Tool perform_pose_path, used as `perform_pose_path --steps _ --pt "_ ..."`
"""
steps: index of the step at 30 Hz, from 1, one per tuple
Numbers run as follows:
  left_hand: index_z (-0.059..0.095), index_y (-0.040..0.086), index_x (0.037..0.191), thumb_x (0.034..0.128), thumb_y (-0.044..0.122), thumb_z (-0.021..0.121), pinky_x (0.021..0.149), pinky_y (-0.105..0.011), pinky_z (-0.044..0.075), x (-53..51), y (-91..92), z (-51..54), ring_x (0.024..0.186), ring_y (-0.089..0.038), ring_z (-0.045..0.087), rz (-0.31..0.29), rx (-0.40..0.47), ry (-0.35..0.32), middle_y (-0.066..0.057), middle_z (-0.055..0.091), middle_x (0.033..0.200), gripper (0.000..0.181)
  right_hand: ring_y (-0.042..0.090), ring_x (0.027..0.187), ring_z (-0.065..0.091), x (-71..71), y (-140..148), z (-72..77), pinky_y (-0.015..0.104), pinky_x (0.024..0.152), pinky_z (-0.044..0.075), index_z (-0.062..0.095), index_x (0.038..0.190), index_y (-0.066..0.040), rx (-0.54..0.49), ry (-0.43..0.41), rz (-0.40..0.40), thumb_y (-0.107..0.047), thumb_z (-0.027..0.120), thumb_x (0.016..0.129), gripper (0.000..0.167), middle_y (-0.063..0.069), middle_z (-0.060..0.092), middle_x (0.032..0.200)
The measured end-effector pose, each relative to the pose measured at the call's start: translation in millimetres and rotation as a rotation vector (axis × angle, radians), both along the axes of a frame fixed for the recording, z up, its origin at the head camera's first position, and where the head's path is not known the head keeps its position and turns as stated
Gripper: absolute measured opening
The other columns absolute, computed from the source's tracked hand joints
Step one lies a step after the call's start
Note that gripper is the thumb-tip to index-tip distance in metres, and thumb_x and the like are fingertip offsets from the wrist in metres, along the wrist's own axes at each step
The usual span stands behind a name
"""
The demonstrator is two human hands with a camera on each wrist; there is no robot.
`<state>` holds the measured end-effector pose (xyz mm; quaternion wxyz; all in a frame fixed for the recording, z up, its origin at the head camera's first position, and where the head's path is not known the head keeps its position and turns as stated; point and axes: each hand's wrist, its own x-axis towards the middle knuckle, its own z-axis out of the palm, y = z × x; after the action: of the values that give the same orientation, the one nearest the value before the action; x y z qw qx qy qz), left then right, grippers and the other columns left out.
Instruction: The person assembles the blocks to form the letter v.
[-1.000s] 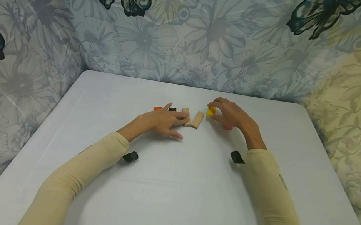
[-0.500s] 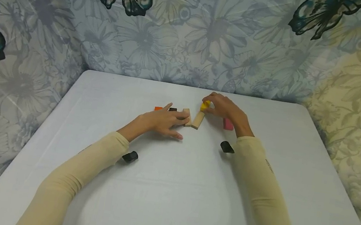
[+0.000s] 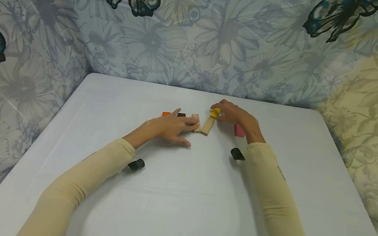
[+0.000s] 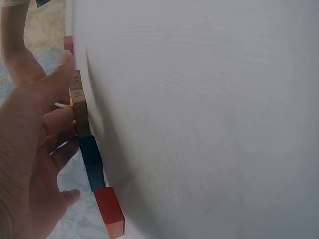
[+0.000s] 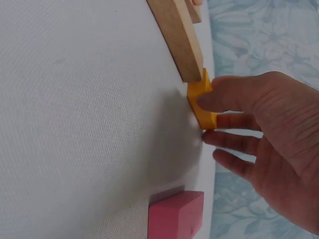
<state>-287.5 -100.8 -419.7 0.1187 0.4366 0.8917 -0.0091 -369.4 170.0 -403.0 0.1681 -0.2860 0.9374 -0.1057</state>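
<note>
My right hand [image 3: 235, 113] pinches a yellow block [image 5: 205, 120] between thumb and fingers. The yellow block touches or nearly touches the far end of a plain wooden block [image 3: 207, 127] lying on the white table. A second plain wooden block [image 3: 195, 116] stands at an angle to the first, their near ends close together. My left hand [image 3: 169, 126] spreads its fingers over this second block, fingertips resting on or beside it. In the left wrist view, a black block [image 4: 91, 162] and a red-orange block [image 4: 109, 211] continue the row. The left hand partly hides them in the head view.
A pink block [image 5: 175, 215] lies on the white table [image 3: 176, 206], near my right wrist. Black wrist-worn devices [image 3: 136, 164] hang below both sleeves. A floral, butterfly-patterned cloth [image 3: 223, 37] rises behind the table's far edge.
My right hand has moved left with the yellow block, bringing it to the wooden block's far end. More of the pink block shows. My left hand has stayed put.
</note>
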Motion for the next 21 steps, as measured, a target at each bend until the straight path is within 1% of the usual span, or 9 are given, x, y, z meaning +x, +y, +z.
perform_pose_path --steps 3,8,12,21 --pt "0.029 0.017 0.166 0.0999 0.067 0.054 0.129 -0.071 0.012 0.5 0.1 -0.6 0.157 -0.028 0.038 -0.004 0.002 0.010 -0.006 0.023 0.176 0.087 0.044 0.134 0.055 0.6 0.4 0.3 0.060 0.114 0.047 0.056 0.148 -0.004 0.000 0.003 0.031 -0.007 0.066 0.100 0.050 0.029 0.052 0.146" --pt "0.028 0.017 0.166 0.0992 0.068 0.054 0.129 -0.071 0.012 0.2 -0.3 -2.3 0.158 -0.028 0.036 -0.005 0.001 0.021 -0.005 0.022 0.176 0.088 0.043 0.132 0.056 1.4 -0.5 0.6 0.058 0.114 0.048 0.057 0.147 -0.002 0.000 0.008 0.058 -0.006 0.068 0.099 0.049 0.030 0.053 0.143" --pt "0.028 0.017 0.166 0.0986 0.069 0.055 0.129 -0.071 0.013 0.3 -0.8 -3.1 0.158 -0.027 0.037 -0.008 0.005 0.027 -0.005 0.023 0.176 0.089 0.042 0.132 0.056 2.9 -2.3 1.4 0.057 0.115 0.047 0.058 0.147 -0.003 0.001 -0.002 0.057 -0.008 0.070 0.099 0.050 0.030 0.053 0.142" --pt "0.028 0.017 0.166 0.0989 0.069 0.054 0.129 -0.071 0.013 -0.2 -1.0 -2.8 0.158 -0.027 0.037 -0.005 0.007 0.023 -0.005 0.022 0.176 0.089 0.044 0.135 0.054 4.7 -0.7 0.6 0.058 0.117 0.045 0.059 0.147 -0.003 -0.011 0.013 0.059 -0.002 0.068 0.099 0.049 0.030 0.053 0.142"
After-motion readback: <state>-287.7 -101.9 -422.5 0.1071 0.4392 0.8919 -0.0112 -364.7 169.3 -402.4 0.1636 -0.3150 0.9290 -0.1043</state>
